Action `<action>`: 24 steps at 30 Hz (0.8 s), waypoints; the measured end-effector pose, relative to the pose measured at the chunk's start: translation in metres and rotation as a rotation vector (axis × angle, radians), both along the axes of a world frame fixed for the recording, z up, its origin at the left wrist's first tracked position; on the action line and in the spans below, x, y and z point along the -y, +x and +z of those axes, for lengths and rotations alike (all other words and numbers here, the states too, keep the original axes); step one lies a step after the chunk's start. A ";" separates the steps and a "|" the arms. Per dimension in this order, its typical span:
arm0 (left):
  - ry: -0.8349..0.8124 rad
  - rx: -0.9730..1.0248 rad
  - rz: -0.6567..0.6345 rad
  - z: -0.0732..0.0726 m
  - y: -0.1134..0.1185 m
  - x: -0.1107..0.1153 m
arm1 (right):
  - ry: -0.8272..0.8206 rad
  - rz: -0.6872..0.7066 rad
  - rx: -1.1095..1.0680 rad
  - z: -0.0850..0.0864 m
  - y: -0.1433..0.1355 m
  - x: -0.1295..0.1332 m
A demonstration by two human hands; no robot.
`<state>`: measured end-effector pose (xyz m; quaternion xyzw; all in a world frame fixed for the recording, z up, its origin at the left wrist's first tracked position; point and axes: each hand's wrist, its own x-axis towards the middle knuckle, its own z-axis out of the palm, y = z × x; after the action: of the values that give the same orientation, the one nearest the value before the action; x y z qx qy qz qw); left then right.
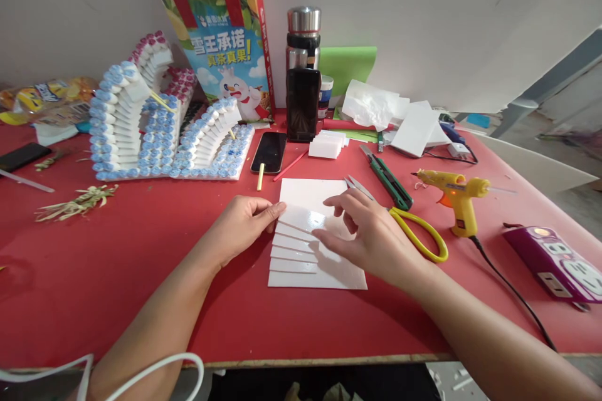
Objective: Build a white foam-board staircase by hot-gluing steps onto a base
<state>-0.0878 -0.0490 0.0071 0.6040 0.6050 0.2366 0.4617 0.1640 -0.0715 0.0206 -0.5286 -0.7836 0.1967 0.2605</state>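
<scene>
A white rectangular board point(320, 281) lies flat on the red table, with several overlapping white strips point(294, 257) fanned out in steps on its left half. At its left edge my left hand point(247, 225) is closed, thumb and fingers pressing on the left end of the uppermost strip. Over the right side of the board is my right hand point(369, 229), thumb and fingers apart with nothing between them. Yellow-handled scissors point(421, 235) lie partly under that hand, their blades pointing to the upper left.
A green utility knife point(388, 180), a yellow glue gun point(454, 194) and a purple power strip point(555, 263) occupy the right. Behind are small white pieces point(327, 144), two phones, a steel flask point(304, 31) and a shopping bag point(226, 56). Blue-and-white stepped models point(136, 131) stand left.
</scene>
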 end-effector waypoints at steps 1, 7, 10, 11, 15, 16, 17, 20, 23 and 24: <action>-0.004 0.009 -0.002 -0.001 -0.001 0.000 | -0.072 -0.044 -0.047 0.001 0.001 -0.001; -0.046 0.087 0.005 -0.001 -0.001 0.000 | -0.529 -0.064 -0.297 0.000 0.004 -0.008; -0.052 0.115 0.013 -0.001 -0.001 0.000 | -0.604 -0.080 -0.341 -0.001 0.003 -0.007; -0.051 0.114 0.016 -0.002 -0.002 0.000 | -0.614 -0.088 -0.346 0.000 0.002 -0.007; -0.048 0.107 0.013 -0.002 -0.002 -0.001 | -0.683 -0.094 -0.385 0.004 -0.001 -0.006; -0.050 0.111 0.010 -0.002 -0.002 -0.001 | -0.712 -0.085 -0.396 0.004 -0.001 -0.007; -0.054 0.116 0.006 -0.002 -0.002 -0.002 | -0.738 -0.076 -0.402 0.005 -0.002 -0.008; -0.068 0.125 0.003 -0.002 -0.001 -0.002 | -0.795 -0.056 -0.402 0.003 -0.004 -0.010; -0.071 0.122 0.008 -0.001 0.001 -0.002 | -0.830 -0.057 -0.418 0.001 -0.005 -0.012; -0.070 0.121 0.010 -0.001 0.002 -0.003 | -0.841 -0.056 -0.425 0.001 -0.005 -0.012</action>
<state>-0.0863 -0.0465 0.0061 0.5693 0.5869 0.2536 0.5169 0.1592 -0.0593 0.0214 -0.5572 -0.5506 0.5939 0.1834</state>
